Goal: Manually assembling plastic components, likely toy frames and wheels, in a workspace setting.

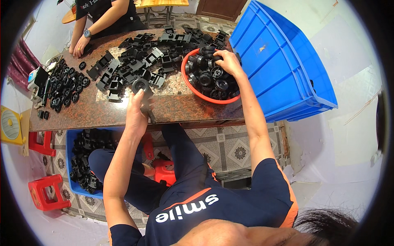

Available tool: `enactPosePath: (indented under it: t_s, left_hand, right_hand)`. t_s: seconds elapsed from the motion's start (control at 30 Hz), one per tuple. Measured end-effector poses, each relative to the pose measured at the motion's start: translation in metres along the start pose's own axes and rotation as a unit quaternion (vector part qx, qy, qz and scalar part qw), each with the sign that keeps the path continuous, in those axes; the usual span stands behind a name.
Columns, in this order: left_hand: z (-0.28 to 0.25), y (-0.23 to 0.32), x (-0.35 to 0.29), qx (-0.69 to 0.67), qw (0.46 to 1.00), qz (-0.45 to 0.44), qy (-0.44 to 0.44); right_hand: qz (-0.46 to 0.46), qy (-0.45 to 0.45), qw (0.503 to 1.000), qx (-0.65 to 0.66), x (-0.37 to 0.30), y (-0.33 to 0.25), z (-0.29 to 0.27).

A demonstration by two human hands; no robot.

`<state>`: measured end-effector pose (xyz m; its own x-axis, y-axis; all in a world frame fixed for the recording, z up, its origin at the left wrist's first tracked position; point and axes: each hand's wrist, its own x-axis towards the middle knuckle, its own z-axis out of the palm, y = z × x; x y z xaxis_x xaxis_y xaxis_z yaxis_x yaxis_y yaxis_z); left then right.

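Near the table's front edge, my left hand [138,107] is closed on a black plastic chassis part; a black toy wheel [140,85] shows at its upper end. Most of that part is hidden behind my fingers. Farther right, my right hand [228,62] reaches over the rim of a red-orange bowl [193,91] heaped with black toy wheels [205,79]. Its fingers are bent around a wheel at the top of the heap, partly covered by the hand. Loose black chassis parts [133,65] lie piled just beyond my left hand.
A tall blue crate [266,65] stands right of the bowl. Black wheels [65,88] are spread on the table's left. Across the table sits another person [108,18], hands on the tabletop. Below are a blue bin [70,180] of black parts and red stools [47,192].
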<state>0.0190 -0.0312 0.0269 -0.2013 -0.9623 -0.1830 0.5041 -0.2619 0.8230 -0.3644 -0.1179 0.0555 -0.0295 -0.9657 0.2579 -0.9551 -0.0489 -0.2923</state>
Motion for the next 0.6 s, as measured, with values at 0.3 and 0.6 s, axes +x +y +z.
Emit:
enactPosePath:
  t_s: [0.3,0.6]
  left_hand:
    - [0.000,-0.003,0.007,-0.050,0.998,0.014,0.028]
    - [-0.004,-0.001,0.001,-0.077,0.996,0.052,0.013]
  right_hand:
    - [-0.064,0.016,0.782,0.620,-0.073,-0.150,0.003]
    - [-0.021,-0.181,0.742,0.645,-0.113,-0.218,0.054]
